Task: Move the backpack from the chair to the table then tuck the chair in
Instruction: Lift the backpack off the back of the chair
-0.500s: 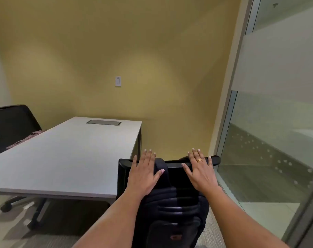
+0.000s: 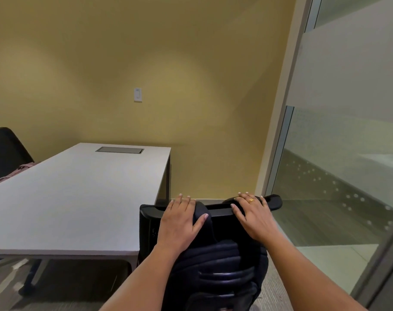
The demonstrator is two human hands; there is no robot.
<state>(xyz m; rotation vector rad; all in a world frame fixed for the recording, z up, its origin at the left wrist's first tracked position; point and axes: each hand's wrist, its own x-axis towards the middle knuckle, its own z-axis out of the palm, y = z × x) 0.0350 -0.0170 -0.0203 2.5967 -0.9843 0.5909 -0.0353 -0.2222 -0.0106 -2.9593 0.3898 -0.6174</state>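
both hands lie flat with fingers spread: the left hand (image 2: 179, 223) and the right hand (image 2: 254, 217) press on the top of the backpack (image 2: 215, 265), which stands under them on the chair (image 2: 149, 223), not yet on the table (image 2: 74, 198) to the left hand's left. neither hand grips anything; a lift from open palms could let the bag slip, or the chair could roll away.

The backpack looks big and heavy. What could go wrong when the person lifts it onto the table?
1. Both hands, left and right, lie flat on top of the backpack, not gripping, so it might slip.
2. The chair may have wheels and could roll away.
3. The backpack might bump the table edge beside it.
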